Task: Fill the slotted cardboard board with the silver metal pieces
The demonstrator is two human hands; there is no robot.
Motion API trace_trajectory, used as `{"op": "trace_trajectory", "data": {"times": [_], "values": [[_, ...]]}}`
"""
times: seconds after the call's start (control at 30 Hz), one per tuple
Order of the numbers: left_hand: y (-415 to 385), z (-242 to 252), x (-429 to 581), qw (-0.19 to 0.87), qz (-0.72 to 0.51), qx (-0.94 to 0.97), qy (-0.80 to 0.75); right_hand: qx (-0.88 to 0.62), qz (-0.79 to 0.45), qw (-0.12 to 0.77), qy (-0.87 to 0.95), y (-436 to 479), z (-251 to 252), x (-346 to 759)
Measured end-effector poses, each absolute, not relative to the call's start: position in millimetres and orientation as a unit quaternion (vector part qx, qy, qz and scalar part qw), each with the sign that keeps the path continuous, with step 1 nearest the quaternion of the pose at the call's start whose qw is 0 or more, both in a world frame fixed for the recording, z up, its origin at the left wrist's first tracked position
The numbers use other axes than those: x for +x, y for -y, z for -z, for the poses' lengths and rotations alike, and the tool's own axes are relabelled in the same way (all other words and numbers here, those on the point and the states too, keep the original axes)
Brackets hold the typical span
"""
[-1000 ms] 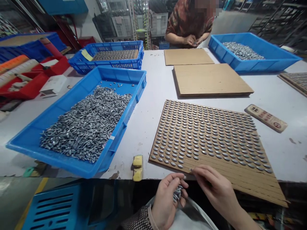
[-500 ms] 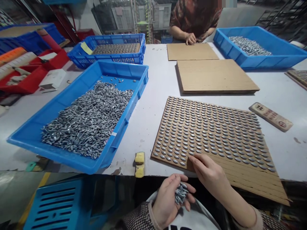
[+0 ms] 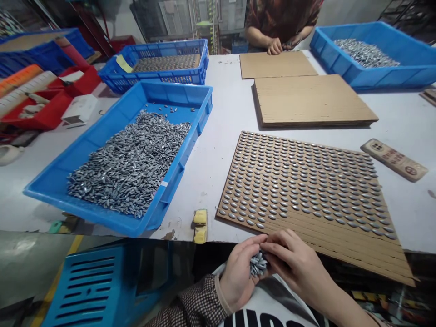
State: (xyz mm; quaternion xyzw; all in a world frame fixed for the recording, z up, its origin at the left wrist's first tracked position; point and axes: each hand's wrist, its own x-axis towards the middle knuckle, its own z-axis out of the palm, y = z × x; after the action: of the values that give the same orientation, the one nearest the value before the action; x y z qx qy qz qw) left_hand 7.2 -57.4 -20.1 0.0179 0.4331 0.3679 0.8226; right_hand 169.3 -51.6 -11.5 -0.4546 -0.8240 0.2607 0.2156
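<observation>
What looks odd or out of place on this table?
Only small things: the near strip of the cardboard sheet is bare, unlike its neat rows of grey pieces, and a few loose pieces lie apart from the heap in the blue tray.

A blue crate (image 3: 402,75) and bare cardboard sheets (image 3: 315,100) sit on the table (image 3: 218,136).

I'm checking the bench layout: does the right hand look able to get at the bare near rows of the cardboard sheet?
Probably yes. The right hand sits at the cardboard sheet's near edge, with nothing on the bare rows. It would first leave the silver pieces in the left hand.
</observation>
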Motion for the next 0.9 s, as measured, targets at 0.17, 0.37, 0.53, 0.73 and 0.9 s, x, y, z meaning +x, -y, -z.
{"op": "trace_trajectory", "data": {"times": [0.17, 0.37, 0.53, 0.73, 0.9], "values": [[59.5, 22.3, 9.7, 0.839, -0.362, 0.046, -0.404, -0.451, -0.287, 0.291, 0.793, 54.5, 15.2, 177.1], [59.7, 23.1, 7.8, 0.831, -0.347, 0.001, -0.434, -0.524, -0.148, 0.363, 0.756, 42.4, 29.5, 200.3], [59.8, 22.4, 7.1, 0.846, -0.317, 0.012, -0.428, -0.513, -0.086, 0.346, 0.780, 27.7, 47.0, 204.4], [60.9, 22.6, 8.0, 0.849, -0.322, 0.023, -0.418, -0.509, -0.047, 0.285, 0.811, 25.9, 45.0, 204.4], [61.0, 26.9, 8.8, 0.851, -0.314, 0.064, -0.417, -0.496, -0.042, 0.262, 0.827, 25.6, 44.1, 209.5]]}}
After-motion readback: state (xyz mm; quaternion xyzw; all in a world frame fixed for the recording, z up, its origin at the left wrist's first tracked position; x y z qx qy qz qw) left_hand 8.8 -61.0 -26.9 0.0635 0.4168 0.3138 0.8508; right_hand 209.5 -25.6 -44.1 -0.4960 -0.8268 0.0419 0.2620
